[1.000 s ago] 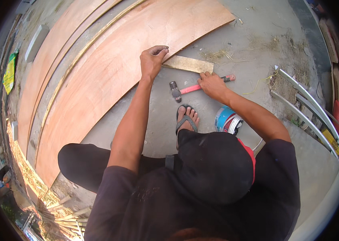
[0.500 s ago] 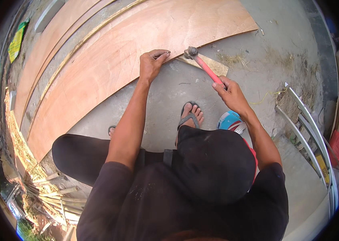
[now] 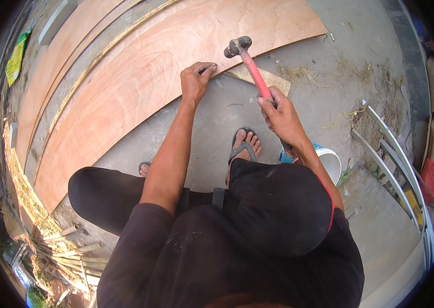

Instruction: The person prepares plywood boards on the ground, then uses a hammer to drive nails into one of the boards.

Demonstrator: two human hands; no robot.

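Note:
A long plywood sheet [image 3: 140, 77] lies on the concrete, its near edge running up to the right. At that edge my left hand [image 3: 197, 82] rests with thumb and forefinger pinched together; what they hold, if anything, is too small to make out. My right hand [image 3: 280, 116] is closed round the red handle of a hammer [image 3: 256, 75]. The hammer's dark, double-faced head is to the right of my left fingertips, apart from them, over the sheet's edge in view. A smaller wood offcut [image 3: 264, 78] sticks out from beneath the sheet, partly hidden behind the hammer.
A white and blue bucket [image 3: 331, 163] stands beside my right forearm, partly covered by it. Curved metal strips [image 3: 392, 154] lie at the right near dry grass. Bamboo poles [image 3: 81, 256] are heaped at lower left. My sandalled foot [image 3: 244, 145] is between my arms.
My right hand has moved left and slightly nearer to me, and the hammer's head has swung farther up, over the sheet. My left hand keeps its pinch at the edge. More of the bucket shows.

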